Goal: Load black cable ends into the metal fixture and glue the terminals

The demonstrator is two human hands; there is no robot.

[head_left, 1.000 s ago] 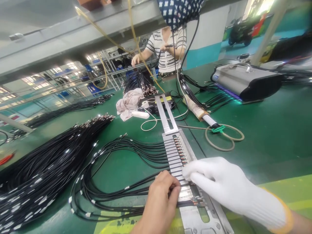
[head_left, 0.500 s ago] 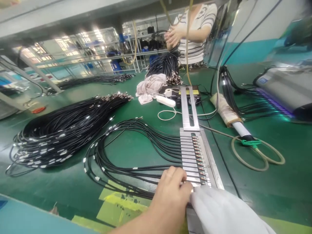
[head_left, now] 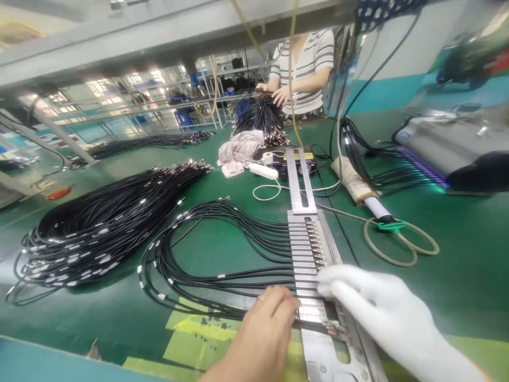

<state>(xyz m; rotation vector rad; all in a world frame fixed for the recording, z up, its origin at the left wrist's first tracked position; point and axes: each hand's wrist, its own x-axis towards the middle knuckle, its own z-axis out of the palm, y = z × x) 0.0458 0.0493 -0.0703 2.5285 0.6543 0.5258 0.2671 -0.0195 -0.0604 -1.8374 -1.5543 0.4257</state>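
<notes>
A slotted metal fixture (head_left: 299, 249) lies on the green bench, with several black cables (head_left: 234, 276) laid side by side across it. Metal connectors (head_left: 314, 241) line up along its right part. My bare left hand (head_left: 266, 326) is closed at the fixture's left edge, its fingertips bent over the lower cables. My right hand (head_left: 382, 307), in a white glove, reaches in from the right with its fingers together over the connector row. What those fingertips pinch is hidden. Below them, more cable ends (head_left: 332, 329) rest on the fixture.
To the left lies a big coiled cable bundle (head_left: 107, 223). A pale cloth (head_left: 240, 151) and black box (head_left: 308, 162) are behind the fixture. On the right are a wrapped tool (head_left: 356, 183) and a grey machine (head_left: 441, 148) with purple light. A person (head_left: 304, 74) stands across the bench.
My right hand has moved up the fixture, uncovering its lower part and the cable ends there. My left hand stays by the left edge. The other person's hands have lowered to a cable bundle.
</notes>
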